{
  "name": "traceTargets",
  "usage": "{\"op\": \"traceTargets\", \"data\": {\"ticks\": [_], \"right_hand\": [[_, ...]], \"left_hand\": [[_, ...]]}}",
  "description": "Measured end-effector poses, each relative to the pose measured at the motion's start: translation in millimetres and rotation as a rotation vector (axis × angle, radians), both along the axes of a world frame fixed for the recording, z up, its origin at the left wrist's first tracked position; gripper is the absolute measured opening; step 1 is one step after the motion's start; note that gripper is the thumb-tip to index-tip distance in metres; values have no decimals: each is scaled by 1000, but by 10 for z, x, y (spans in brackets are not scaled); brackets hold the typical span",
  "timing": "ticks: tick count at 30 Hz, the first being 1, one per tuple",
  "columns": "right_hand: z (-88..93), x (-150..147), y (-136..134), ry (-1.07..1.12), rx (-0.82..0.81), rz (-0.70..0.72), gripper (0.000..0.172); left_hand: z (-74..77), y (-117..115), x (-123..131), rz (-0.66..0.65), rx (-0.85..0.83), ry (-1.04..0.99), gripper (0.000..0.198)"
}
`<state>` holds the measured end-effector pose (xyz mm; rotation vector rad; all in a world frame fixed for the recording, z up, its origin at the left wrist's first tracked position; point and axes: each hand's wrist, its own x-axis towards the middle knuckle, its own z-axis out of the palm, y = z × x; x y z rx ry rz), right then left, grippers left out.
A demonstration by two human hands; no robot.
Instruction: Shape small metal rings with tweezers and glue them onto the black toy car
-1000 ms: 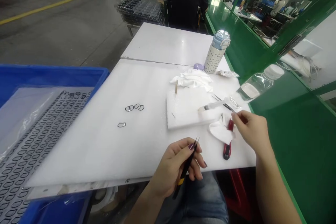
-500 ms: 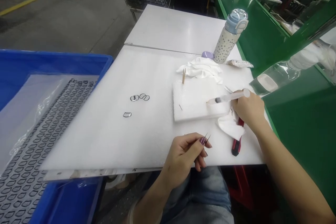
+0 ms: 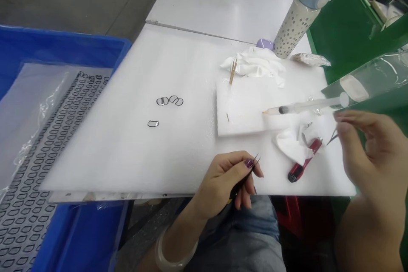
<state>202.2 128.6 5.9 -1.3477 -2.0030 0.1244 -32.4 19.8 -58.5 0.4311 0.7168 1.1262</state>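
Observation:
My left hand [image 3: 219, 182] is closed around dark tweezers [image 3: 237, 187], their two fine tips pointing up past the thumb. My right hand [image 3: 372, 153], slightly blurred, is raised at the table's right side. Its thumb and forefinger pinch what looks like a second pair of tweezers [image 3: 332, 137], mostly hidden by the fingers. A clear syringe [image 3: 306, 105] with an orange-tinted tip lies across a white foam block [image 3: 245, 112]. Beside the right hand are a crumpled white wipe [image 3: 291, 146] and a red-and-black utility knife [image 3: 304, 161]. Several thin black ring-like pieces [image 3: 162, 101] lie left of the block.
A spotted bottle [image 3: 295, 25], a purple lid-like object [image 3: 264, 43] and white cloth [image 3: 255, 63] stand behind the block. Wooden sticks [image 3: 233, 71] poke up there. A clear bottle [image 3: 357, 87] lies at right. At left, a blue bin [image 3: 73, 40] holds sheets of black outlined pieces [image 3: 47, 148].
My right hand has left the syringe area and moved right and nearer, uncovering the utility knife and wipe. The left hand still holds its tweezers. The view has tilted down.

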Motion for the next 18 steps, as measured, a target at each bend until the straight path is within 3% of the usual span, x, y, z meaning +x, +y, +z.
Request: {"op": "traceTargets", "data": {"ticks": [3, 5, 7, 10, 15, 18], "right_hand": [[-49, -122, -118, 377, -7, 183, 9], [-50, -208, -245, 455, -78, 163, 6], [-39, -260, -386, 375, -201, 107, 17], [-40, -277, -531, 182, -389, 204, 30], [-85, -309, -530, 46, -480, 364, 8], [-102, -366, -495, -4, -462, 403, 13]], "left_hand": [[13, -1, -12, -19, -12, -11, 33], [29, -2, -16, -25, -21, 6, 31], [45, -5, -18, -27, -22, 35, 29], [58, -16, -18, -39, -12, 88, 29], [60, -39, -22, -68, -2, 140, 29], [57, -42, -33, -76, 0, 137, 29]]}}
